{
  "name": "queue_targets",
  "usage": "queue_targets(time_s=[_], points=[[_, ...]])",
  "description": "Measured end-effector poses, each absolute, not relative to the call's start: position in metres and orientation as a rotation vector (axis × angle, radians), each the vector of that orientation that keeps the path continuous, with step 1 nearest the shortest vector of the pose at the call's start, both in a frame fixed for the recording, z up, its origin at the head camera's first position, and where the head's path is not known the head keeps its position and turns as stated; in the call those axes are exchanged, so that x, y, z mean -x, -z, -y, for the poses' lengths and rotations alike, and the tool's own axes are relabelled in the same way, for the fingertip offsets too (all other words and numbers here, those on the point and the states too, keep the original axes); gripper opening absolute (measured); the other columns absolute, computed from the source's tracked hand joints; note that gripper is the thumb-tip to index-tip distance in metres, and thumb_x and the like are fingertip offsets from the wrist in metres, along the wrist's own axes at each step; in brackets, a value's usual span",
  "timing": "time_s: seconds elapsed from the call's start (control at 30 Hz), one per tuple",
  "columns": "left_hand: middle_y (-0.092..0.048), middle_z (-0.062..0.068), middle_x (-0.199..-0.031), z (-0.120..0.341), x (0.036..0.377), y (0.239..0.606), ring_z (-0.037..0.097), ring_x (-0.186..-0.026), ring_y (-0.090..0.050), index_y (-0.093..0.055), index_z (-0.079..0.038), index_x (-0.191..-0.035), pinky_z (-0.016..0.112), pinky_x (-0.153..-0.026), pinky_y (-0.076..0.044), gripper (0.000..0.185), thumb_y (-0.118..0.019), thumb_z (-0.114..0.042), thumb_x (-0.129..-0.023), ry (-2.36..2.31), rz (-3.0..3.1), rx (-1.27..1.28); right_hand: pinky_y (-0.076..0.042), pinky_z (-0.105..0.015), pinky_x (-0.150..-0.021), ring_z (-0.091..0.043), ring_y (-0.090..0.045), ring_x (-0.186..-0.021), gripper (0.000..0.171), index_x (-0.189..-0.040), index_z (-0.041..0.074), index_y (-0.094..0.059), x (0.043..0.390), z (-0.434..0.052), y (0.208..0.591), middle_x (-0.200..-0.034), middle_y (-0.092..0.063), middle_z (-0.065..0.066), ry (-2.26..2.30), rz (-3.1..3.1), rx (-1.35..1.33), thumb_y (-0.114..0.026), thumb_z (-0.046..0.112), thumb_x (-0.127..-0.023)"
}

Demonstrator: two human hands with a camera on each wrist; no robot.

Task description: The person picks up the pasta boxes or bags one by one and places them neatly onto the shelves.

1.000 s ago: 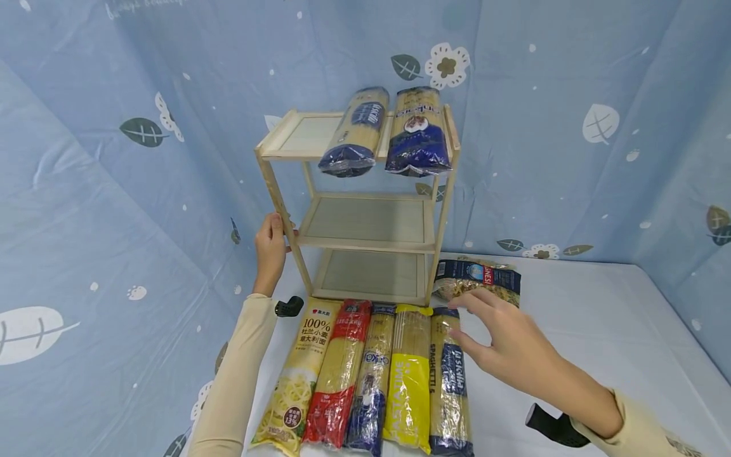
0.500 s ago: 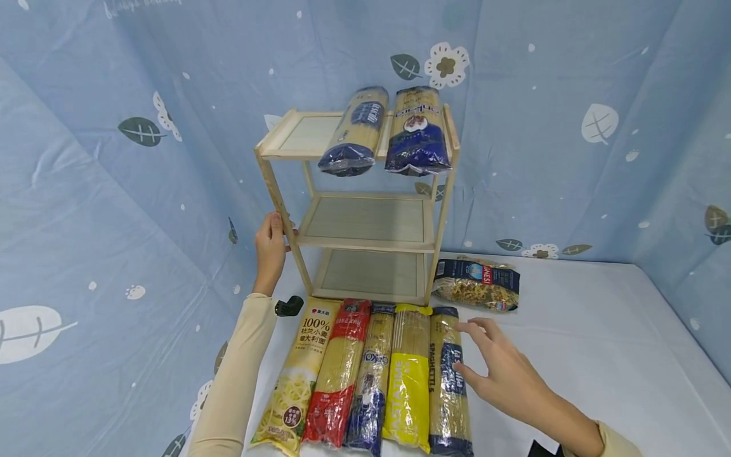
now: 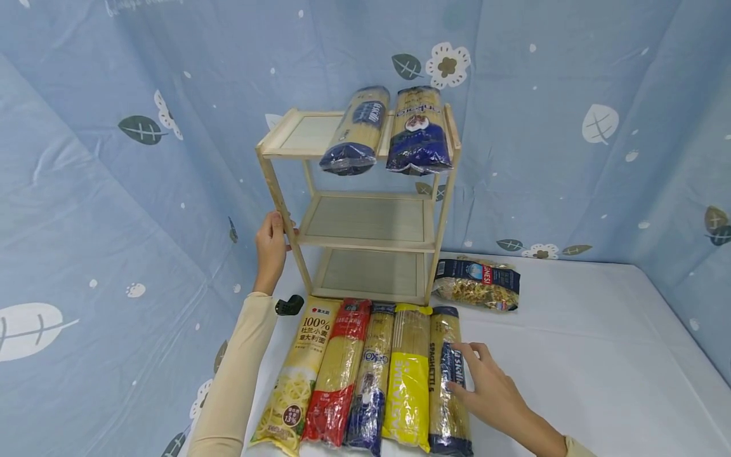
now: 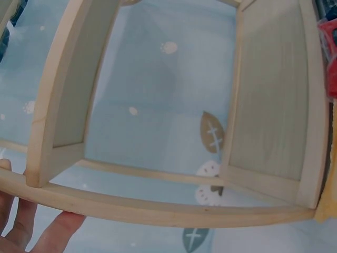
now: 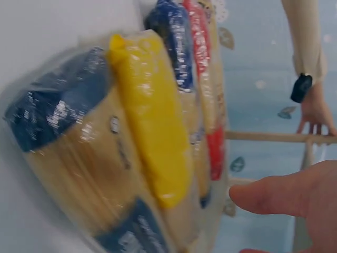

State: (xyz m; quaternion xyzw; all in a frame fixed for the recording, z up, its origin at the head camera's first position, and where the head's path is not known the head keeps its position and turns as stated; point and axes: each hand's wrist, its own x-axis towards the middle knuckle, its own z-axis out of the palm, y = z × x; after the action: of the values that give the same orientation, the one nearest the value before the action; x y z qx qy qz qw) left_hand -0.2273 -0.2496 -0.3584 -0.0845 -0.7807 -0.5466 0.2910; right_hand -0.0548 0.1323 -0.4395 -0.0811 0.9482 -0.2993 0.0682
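Observation:
A wooden three-tier shelf (image 3: 365, 243) stands at the back of the white table. My left hand (image 3: 271, 244) grips its front left post, and its fingers (image 4: 21, 226) show under the post (image 4: 158, 208) in the left wrist view. Five long spaghetti packs lie side by side in front of the shelf. My right hand (image 3: 465, 368) rests with relaxed fingers on the rightmost pack, clear with a blue label (image 3: 448, 393). In the right wrist view the thumb (image 5: 279, 196) hovers over that pack (image 5: 79, 153), with a yellow pack (image 5: 152, 126) beside it.
Two pasta packs (image 3: 356, 130) (image 3: 419, 130) lie on the top tier; the middle and bottom tiers hold nothing. A dark bag of short pasta (image 3: 476, 284) lies right of the shelf. Blue patterned cloth walls surround the table (image 3: 599, 355).
My right hand has drawn back from near the short pasta bag and come down onto the rightmost spaghetti pack. The left hand has stayed on the shelf post.

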Motion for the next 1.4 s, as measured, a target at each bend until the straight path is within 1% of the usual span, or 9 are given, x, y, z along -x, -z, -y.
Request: queue_targets(time_s=[0.27,0.37,0.47,0.63,0.9,1.03,1.13,1.27,1.4], points=[[-0.060,0.017,-0.095,0.250,0.228,0.359,0.040,-0.090,-0.062,-0.055,0.002,-0.113,0.059,-0.063,-0.051,0.037,-0.031,-0.025,-0.105,1.470,2.082,0.222,-0.044,-0.031,-0.043,-0.034,-0.056,-0.090,0.074,-0.135,0.011,-0.047,0.061,-0.131,0.479,-0.129,-0.041,-0.027,0.872,-2.869,0.166,-0.082,0.033,-0.073],[-0.060,0.018,-0.095,0.249,0.228,0.359,0.041,-0.089,-0.062,-0.055,0.002,-0.113,0.059,-0.063,-0.051,0.037,-0.032,-0.026,-0.105,1.466,2.082,0.222,-0.041,-0.030,-0.040,-0.030,-0.055,-0.077,0.083,-0.136,0.011,-0.046,0.062,-0.129,0.494,-0.124,-0.041,-0.030,0.853,-2.859,0.142,-0.082,0.045,-0.069],[-0.060,0.020,-0.097,0.249,0.227,0.359,0.040,-0.090,-0.062,-0.055,0.002,-0.114,0.058,-0.064,-0.051,0.037,-0.032,-0.026,-0.105,1.476,2.080,0.226,-0.034,-0.027,-0.037,-0.021,-0.047,-0.057,0.091,-0.138,0.013,-0.043,0.062,-0.126,0.509,-0.109,-0.043,-0.026,0.860,-2.823,0.108,-0.080,0.054,-0.066],[-0.059,0.020,-0.097,0.250,0.226,0.359,0.040,-0.089,-0.062,-0.056,0.002,-0.112,0.058,-0.062,-0.051,0.037,-0.032,-0.026,-0.105,1.480,2.062,0.223,-0.028,-0.024,-0.036,-0.013,-0.034,-0.042,0.098,-0.142,0.015,-0.035,0.063,-0.123,0.522,-0.093,-0.039,-0.018,0.980,-2.755,0.075,-0.080,0.056,-0.065],[-0.060,0.018,-0.096,0.248,0.227,0.360,0.040,-0.089,-0.063,-0.056,0.001,-0.112,0.057,-0.061,-0.051,0.037,-0.032,-0.026,-0.105,1.477,2.063,0.214,-0.033,-0.026,-0.036,-0.018,-0.040,-0.045,0.095,-0.140,0.016,-0.034,0.069,-0.124,0.517,-0.099,-0.044,-0.027,1.079,-2.649,0.008,-0.086,0.041,-0.064],[-0.060,0.018,-0.096,0.250,0.227,0.363,0.040,-0.089,-0.063,-0.056,0.001,-0.111,0.057,-0.061,-0.051,0.036,-0.033,-0.026,-0.105,1.472,2.058,0.212,-0.037,-0.032,-0.043,-0.022,-0.045,-0.056,0.095,-0.140,0.014,-0.031,0.072,-0.126,0.516,-0.098,-0.048,-0.026,1.123,-2.606,0.067,-0.086,0.036,-0.066],[-0.060,0.010,-0.094,0.251,0.227,0.364,0.040,-0.088,-0.063,-0.056,0.001,-0.111,0.055,-0.060,-0.051,0.036,-0.033,-0.026,-0.105,1.467,2.056,0.212,-0.040,-0.038,-0.049,-0.024,-0.047,-0.065,0.092,-0.141,0.013,-0.030,0.073,-0.128,0.514,-0.098,-0.050,-0.022,1.154,-2.571,0.099,-0.084,0.033,-0.068],[-0.061,0.003,-0.092,0.250,0.227,0.363,0.039,-0.088,-0.063,-0.057,-0.001,-0.110,0.054,-0.060,-0.052,0.036,-0.033,-0.027,-0.105,1.471,2.061,0.215,-0.043,-0.040,-0.055,-0.025,-0.049,-0.072,0.083,-0.139,0.014,-0.037,0.072,-0.129,0.512,-0.103,-0.051,-0.021,1.177,-2.578,0.107,-0.084,0.023,-0.071],[-0.061,0.012,-0.094,0.248,0.229,0.360,0.039,-0.087,-0.063,-0.057,0.000,-0.109,0.056,-0.061,-0.051,0.036,-0.033,-0.027,-0.105,1.466,2.061,0.215,-0.044,-0.036,-0.056,-0.023,-0.049,-0.075,0.071,-0.133,0.011,-0.047,0.068,-0.129,0.511,-0.102,-0.052,-0.019,1.228,-2.616,0.108,-0.082,0.008,-0.071]])
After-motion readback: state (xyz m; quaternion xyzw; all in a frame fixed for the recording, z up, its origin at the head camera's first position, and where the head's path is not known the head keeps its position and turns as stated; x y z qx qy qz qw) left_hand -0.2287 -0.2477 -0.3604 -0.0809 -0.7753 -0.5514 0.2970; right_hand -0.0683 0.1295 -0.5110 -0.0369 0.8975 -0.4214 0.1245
